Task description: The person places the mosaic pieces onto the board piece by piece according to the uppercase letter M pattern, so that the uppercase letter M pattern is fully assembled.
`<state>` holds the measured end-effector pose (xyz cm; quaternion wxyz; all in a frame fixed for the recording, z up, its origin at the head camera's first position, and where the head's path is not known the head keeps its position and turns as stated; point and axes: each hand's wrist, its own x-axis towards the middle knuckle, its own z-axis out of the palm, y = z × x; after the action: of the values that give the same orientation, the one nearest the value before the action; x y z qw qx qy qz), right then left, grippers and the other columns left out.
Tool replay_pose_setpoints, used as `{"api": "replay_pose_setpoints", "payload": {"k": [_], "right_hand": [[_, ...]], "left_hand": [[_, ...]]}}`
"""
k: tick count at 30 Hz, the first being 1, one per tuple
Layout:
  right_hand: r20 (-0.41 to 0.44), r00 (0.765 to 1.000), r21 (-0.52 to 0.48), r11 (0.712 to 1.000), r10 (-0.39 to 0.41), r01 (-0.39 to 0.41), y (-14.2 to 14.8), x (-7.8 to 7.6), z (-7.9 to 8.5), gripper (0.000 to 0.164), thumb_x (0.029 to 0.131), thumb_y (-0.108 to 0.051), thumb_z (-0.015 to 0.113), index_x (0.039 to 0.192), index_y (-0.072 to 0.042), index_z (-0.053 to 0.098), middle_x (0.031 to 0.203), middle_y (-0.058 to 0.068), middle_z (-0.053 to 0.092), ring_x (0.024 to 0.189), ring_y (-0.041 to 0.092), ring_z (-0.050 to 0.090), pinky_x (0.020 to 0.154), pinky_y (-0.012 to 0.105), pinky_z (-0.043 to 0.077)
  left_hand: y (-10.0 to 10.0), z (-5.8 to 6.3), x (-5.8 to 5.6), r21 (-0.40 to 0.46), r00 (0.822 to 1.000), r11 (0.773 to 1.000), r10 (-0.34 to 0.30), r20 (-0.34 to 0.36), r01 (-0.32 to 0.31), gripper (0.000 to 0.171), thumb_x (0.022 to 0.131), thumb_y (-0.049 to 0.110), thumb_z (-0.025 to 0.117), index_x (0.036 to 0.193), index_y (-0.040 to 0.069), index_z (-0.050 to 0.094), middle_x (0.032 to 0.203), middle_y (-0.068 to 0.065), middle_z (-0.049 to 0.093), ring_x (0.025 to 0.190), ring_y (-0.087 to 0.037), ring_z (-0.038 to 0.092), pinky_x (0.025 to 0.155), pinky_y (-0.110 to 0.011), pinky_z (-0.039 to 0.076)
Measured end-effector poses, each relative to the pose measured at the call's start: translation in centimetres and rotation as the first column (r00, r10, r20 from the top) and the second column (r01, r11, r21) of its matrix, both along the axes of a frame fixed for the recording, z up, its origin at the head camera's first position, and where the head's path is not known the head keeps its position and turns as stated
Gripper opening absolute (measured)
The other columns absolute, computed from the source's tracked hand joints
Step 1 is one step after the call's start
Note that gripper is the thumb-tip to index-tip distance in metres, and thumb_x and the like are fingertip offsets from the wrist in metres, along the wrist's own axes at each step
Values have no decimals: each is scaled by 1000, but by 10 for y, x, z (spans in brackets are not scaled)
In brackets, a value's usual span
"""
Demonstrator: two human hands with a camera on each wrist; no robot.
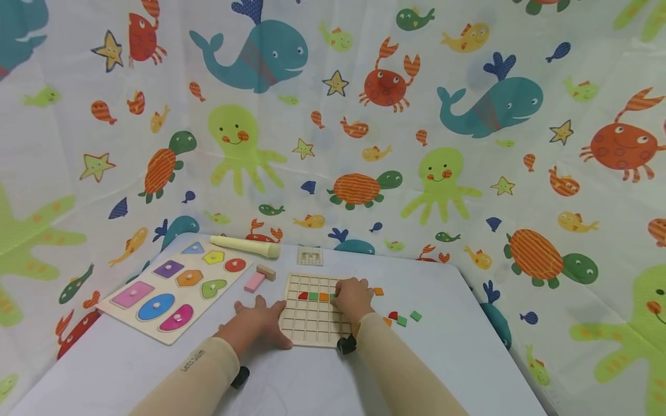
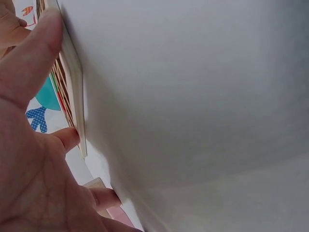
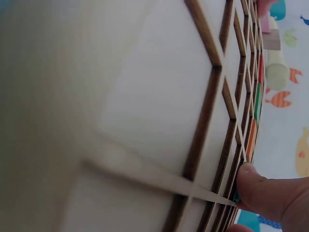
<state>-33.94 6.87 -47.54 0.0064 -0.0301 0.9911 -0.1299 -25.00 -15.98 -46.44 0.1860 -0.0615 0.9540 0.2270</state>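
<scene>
A wooden grid board [image 1: 312,329] lies on the table, with a red quarter-round tile [image 1: 303,296], a green tile [image 1: 313,296] and an orange tile [image 1: 324,297] in one row of its cells. My left hand [image 1: 256,325] rests at the board's left edge, fingers spread, thumb [image 2: 46,36] against its side. At the right end of the tile row, my right hand [image 1: 355,297] pinches another green tile [image 1: 333,297] at its cell. The right thumb [image 3: 251,181] covers most of that tile in the right wrist view.
Loose orange [image 1: 378,292], red [image 1: 393,315] and green [image 1: 415,315] tiles lie to the right. A shape puzzle board [image 1: 213,261] is at left, near pink [image 1: 255,282] and brown [image 1: 266,272] blocks. Behind stand a cream stick [image 1: 244,246] and a small gridded piece [image 1: 310,256].
</scene>
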Motion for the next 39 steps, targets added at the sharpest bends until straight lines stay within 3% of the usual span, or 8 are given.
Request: {"api": "replay_pose_setpoints", "payload": {"k": [6,13,21,28,32,39], "right_hand": [[-3,1000,-30,999,15,-15,2,3,2,20,91,-37,86,86,-22,73,100,6,64,104,33,49,98,60,43],[31,999,53,998,31,-33,1,3,3,17,93,-38,83,93,-21,78,102,5,66,106,33,50,100,60,44],[65,998,1,1000,10,-10,2,1,2,12,96,-31,79,95,-20,81,108,8,66,108,32,48,103,60,40],[131,991,52,999,9,-16,3,15,6,26,96,-42,77,112,-22,81,123,10,61,120,37,45,110,63,36],[129,992,78,997,12,-23,4,25,10,29,96,-44,77,114,-22,82,127,12,59,125,38,43,115,65,33],[68,998,-30,1000,-5,7,14,35,12,25,97,-40,77,117,-27,84,134,10,61,133,39,43,114,67,33]], "left_hand": [[1,5,4,-15,1000,1000,1,-3,-1,112,68,56,96,163,34,41,174,-29,14,152,-72,1,103,-98,17],[1,5,5,-6,1000,1000,-8,3,8,111,69,57,96,163,33,42,174,-30,15,152,-72,1,103,-98,17],[-1,4,2,1,1000,1000,-6,3,6,113,68,58,96,163,33,42,174,-30,15,152,-73,1,102,-98,17],[-1,3,1,-9,1000,1000,-11,4,12,113,66,59,96,163,33,42,174,-30,15,151,-74,1,101,-98,18],[-1,1,-1,-16,1000,1000,-19,1,19,114,66,60,96,163,34,42,173,-30,15,151,-74,2,100,-99,19],[1,2,-1,-12,1000,1000,-22,5,22,113,67,59,96,163,33,42,173,-31,14,151,-74,0,100,-99,18]]}}
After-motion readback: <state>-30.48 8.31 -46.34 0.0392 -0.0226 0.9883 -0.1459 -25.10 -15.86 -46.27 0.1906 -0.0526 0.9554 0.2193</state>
